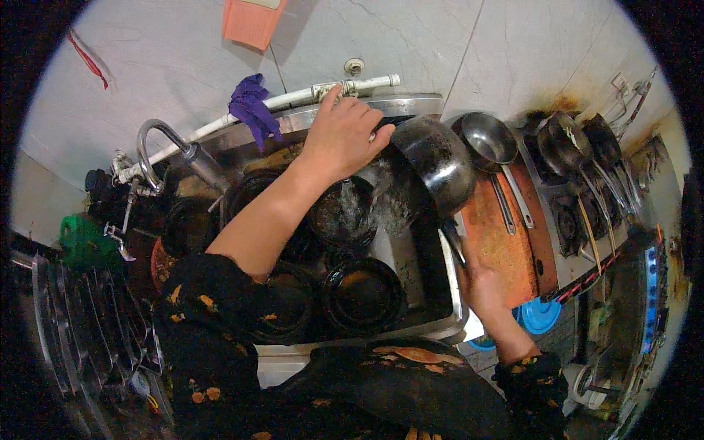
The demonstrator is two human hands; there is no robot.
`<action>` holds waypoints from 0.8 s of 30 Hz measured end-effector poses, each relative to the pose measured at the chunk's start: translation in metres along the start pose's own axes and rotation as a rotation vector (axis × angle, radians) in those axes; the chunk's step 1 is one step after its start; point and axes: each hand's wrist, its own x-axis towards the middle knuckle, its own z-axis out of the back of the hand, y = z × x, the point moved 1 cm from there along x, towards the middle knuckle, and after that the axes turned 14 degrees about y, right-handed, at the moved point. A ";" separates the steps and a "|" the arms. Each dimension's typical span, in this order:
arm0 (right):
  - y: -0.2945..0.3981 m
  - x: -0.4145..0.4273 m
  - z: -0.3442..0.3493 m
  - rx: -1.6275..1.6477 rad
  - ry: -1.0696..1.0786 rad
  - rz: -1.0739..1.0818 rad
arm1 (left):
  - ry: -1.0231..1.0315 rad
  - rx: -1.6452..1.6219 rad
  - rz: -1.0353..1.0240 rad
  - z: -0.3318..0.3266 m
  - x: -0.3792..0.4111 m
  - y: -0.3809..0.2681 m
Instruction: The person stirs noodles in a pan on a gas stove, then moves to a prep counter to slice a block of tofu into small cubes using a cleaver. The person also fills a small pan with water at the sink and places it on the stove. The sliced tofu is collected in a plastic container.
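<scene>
My left hand (346, 132) reaches over the back of a metal sink (404, 264), its index finger at a valve on the white pipe (294, 99). The fingers' undersides are hidden. Below it, water runs over a dark round pan (344, 214) and splashes in the sink. A metal wok (440, 159) is tilted against the sink's right side. My right hand (484, 283), blurred, is at the sink's right rim, seemingly closed around the wok's dark handle (455, 242). Dark round pots (363, 294) sit in the front of the sink.
A purple cloth (253, 107) hangs over the pipe, left of which stands a curved metal faucet (151, 148). To the right are an orange board (489, 242), a ladle-like pan (489, 140) and a stove with pans (566, 143). Blue plastic (539, 316) shows lower right.
</scene>
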 end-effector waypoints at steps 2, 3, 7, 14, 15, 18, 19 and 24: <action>-0.006 -0.001 0.002 -0.087 -0.107 0.034 | -0.053 -0.033 -0.025 0.002 -0.002 0.001; -0.010 -0.001 0.004 -0.097 -0.136 0.032 | -0.079 -0.052 -0.039 0.002 -0.002 0.001; -0.001 -0.005 0.020 -0.024 -0.121 -0.006 | -0.133 -0.104 -0.094 0.005 -0.005 0.004; 0.029 -0.005 -0.002 1.123 0.358 -0.054 | -0.003 -0.259 -0.271 0.012 -0.015 0.020; 0.034 -0.004 -0.003 1.147 0.425 -0.030 | 0.013 -0.248 -0.270 0.013 -0.016 0.022; 0.054 -0.001 -0.012 1.249 0.629 0.009 | 0.067 -0.217 -0.233 0.018 -0.015 0.024; 0.058 -0.001 -0.014 1.259 0.639 0.049 | 0.106 -0.218 -0.217 0.020 -0.012 0.022; 0.069 -0.003 -0.025 1.225 0.707 -0.054 | 0.148 -0.207 -0.061 0.018 -0.003 0.014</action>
